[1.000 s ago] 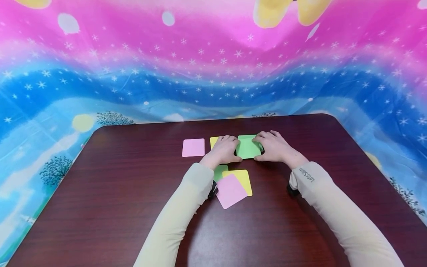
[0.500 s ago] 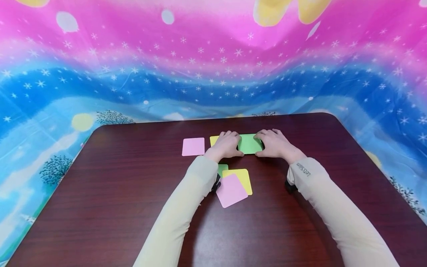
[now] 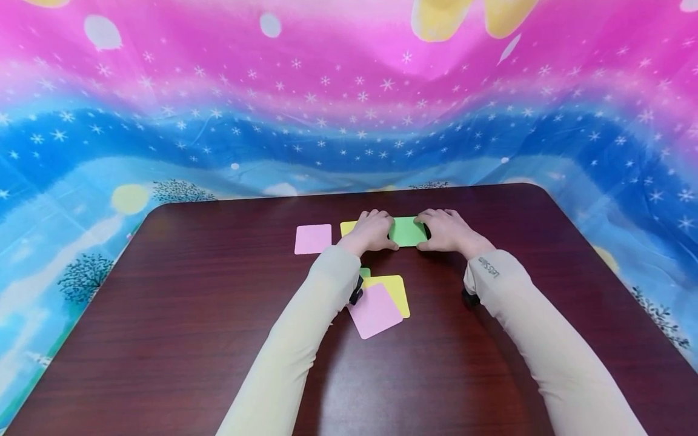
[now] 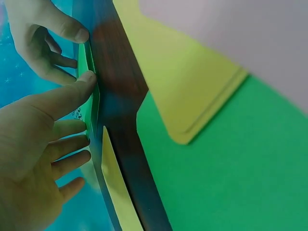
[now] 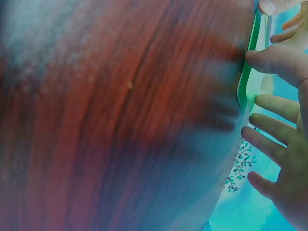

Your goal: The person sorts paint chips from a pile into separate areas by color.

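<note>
In the head view, a light green square card (image 3: 408,232) is held near the back of the table between my two hands. My left hand (image 3: 373,232) pinches its left side, thumb at the near edge and index finger at the far edge. My right hand (image 3: 446,231) grips the right side in the same way. Both wrist views show the green card (image 4: 89,91) edge-on, the other fingers spread behind it. To the left lie a pink card (image 3: 313,239) and a yellow card (image 3: 347,228), the latter mostly hidden by my left hand.
Nearer me, a pink card (image 3: 375,311) overlaps a yellow card (image 3: 397,289) and a green card (image 3: 366,273), partly covered by my left sleeve. The dark wooden table (image 3: 218,290) ends at a patterned cloth (image 3: 283,139) behind.
Both hands have moved slightly farther back with the green card, which now looks shorter front to back. My left forearm has shifted right, covering more of the near green card.
</note>
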`<action>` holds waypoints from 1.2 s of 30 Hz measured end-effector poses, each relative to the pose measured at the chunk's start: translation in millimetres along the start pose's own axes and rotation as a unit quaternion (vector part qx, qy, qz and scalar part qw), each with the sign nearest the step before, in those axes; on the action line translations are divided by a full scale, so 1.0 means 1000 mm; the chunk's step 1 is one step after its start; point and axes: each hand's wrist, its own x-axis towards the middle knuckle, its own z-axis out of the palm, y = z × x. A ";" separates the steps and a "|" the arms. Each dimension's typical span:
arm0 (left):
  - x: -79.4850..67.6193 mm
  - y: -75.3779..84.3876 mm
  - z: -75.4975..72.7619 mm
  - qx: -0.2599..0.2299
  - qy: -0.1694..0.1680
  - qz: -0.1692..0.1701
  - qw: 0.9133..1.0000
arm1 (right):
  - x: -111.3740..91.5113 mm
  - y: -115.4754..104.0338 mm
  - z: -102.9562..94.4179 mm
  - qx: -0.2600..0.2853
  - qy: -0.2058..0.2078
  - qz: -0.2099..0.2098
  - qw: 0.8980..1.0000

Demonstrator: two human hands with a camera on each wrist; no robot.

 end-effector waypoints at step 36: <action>-0.018 -0.008 -0.005 -0.013 -0.004 0.005 1.000 | -0.009 -0.011 -0.003 0.034 0.005 -0.032 0.999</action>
